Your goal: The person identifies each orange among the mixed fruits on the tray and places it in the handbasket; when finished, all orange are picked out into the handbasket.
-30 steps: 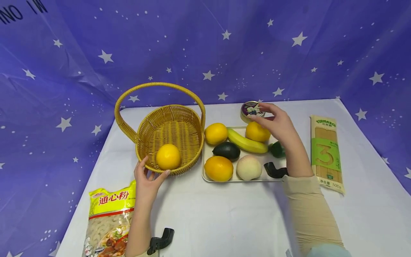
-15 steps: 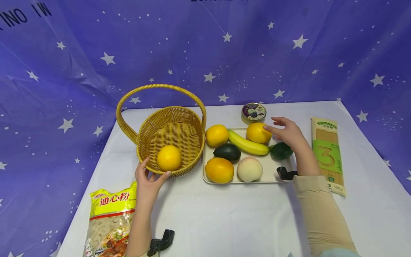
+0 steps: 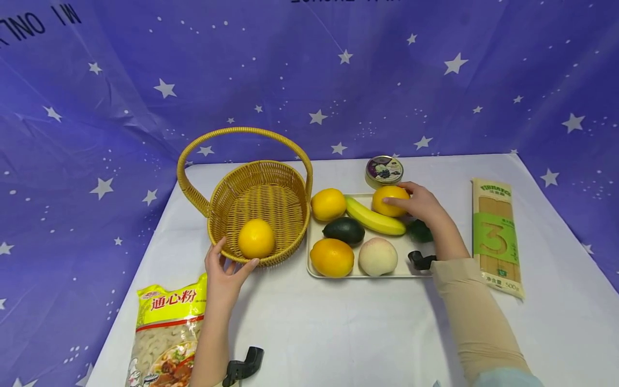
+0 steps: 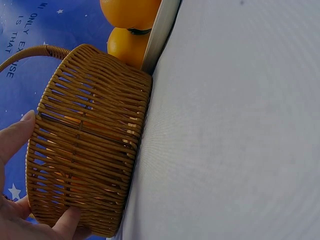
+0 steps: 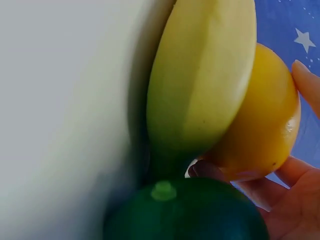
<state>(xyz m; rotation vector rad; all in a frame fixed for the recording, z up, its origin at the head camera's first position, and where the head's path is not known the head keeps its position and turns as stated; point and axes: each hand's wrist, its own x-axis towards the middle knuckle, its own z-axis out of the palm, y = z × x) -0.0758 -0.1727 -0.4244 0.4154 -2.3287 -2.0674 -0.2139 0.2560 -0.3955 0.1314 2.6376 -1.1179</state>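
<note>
Orange [image 3: 388, 192] at one o'clock on the tray [image 3: 401, 248], held by the right hand [image 3: 425, 207]: thumb on its near side, fingers round the back. Left hand [image 3: 224, 277] grips the wicker basket [image 4: 95, 130] at its seven o'clock rim.

Technique, as I judge it from my remote station: seat thumb and fingers opposite each other around the fruit's middle, then lift straight up before any sideways travel. The banana [image 3: 374, 217] crowds it at seven o'clock (touching or merely close, I cannot tell), and a dark green fruit [image 3: 419, 231] lies near at five. Skin looks smooth, so I would favour even pressure over a hard squeeze, with the basket held steady.

Counts: oranges, two, the second inside the basket at six o'clock; banana, one; dark green fruit, one; avocado [image 3: 344, 230], one; peach [image 3: 378, 257], one; mango-like fruit [image 3: 332, 258], one; yellow-orange fruit [image 3: 329, 204] of uncertain kind, one; round tin [image 3: 384, 171], one; macaroni bag [image 3: 169, 312], one; long-pasta pack [image 3: 496, 236], one; basket and tray, one each.
</note>
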